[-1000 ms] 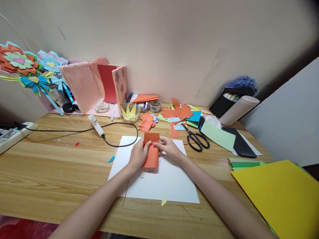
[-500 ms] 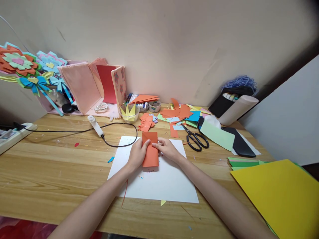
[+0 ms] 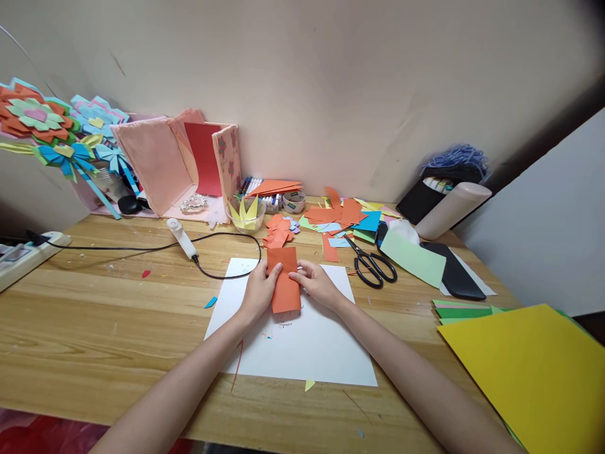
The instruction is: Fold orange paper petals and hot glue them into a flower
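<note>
An orange paper rectangle (image 3: 285, 293), taller than wide, is held between my two hands above a white sheet (image 3: 321, 350). My left hand (image 3: 259, 291) grips its left edge, thumb on the front face. On the right edge, my right hand (image 3: 316, 282) pinches the paper, with its thumb on the front. The fingers behind the paper are partly hidden. Black-handled scissors (image 3: 371, 265) lie to the right of the sheet. Orange cut pieces (image 3: 278, 232) rest just beyond the held paper.
A white device (image 3: 182, 238) with a black cable lies at the left. Coloured scraps (image 3: 333, 215), a clear bowl (image 3: 246, 222) and a tape roll (image 3: 293, 202) stand toward the wall. Yellow paper (image 3: 529, 366) is at the right, a power strip (image 3: 33, 261) at the far left.
The orange paper has tilted slightly, its top edge shifting up and to the left. Both hands keep their hold, with my left hand slightly higher.
</note>
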Tool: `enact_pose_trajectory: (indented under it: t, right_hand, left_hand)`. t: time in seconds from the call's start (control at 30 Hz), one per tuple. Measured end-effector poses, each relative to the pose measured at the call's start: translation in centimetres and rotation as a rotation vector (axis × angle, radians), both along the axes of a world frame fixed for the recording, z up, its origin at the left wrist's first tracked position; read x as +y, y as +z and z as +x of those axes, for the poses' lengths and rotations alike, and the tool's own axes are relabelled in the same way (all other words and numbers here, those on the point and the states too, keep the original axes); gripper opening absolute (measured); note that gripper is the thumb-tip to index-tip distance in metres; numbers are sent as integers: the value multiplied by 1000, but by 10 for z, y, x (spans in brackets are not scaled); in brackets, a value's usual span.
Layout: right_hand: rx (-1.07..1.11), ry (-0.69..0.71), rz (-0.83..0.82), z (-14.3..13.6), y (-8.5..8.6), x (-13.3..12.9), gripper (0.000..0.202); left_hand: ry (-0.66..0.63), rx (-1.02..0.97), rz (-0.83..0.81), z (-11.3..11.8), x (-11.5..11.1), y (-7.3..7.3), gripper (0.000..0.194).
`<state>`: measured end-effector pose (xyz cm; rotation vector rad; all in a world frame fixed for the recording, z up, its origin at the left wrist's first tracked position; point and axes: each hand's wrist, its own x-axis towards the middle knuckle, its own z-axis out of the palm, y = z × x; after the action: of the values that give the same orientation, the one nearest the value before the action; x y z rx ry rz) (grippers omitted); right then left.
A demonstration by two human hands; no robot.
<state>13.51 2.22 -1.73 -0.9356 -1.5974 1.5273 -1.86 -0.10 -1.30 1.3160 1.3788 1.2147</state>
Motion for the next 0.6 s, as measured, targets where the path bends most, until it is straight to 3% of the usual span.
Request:
enact_pose_trajectory:
  t: [0.27, 0.4, 0.6]
  right_hand:
    - [-53, 46, 25, 1, 6, -4, 33]
    - [-87, 32, 34, 0, 6, -4, 31]
    - [-144, 66, 66, 1, 1, -4, 23]
  left_hand:
    - [14, -68, -10, -4, 4, -3, 35]
    - [43, -70, 13, -3, 2, 3, 35]
    - [1, -139, -121, -3, -1, 14, 38]
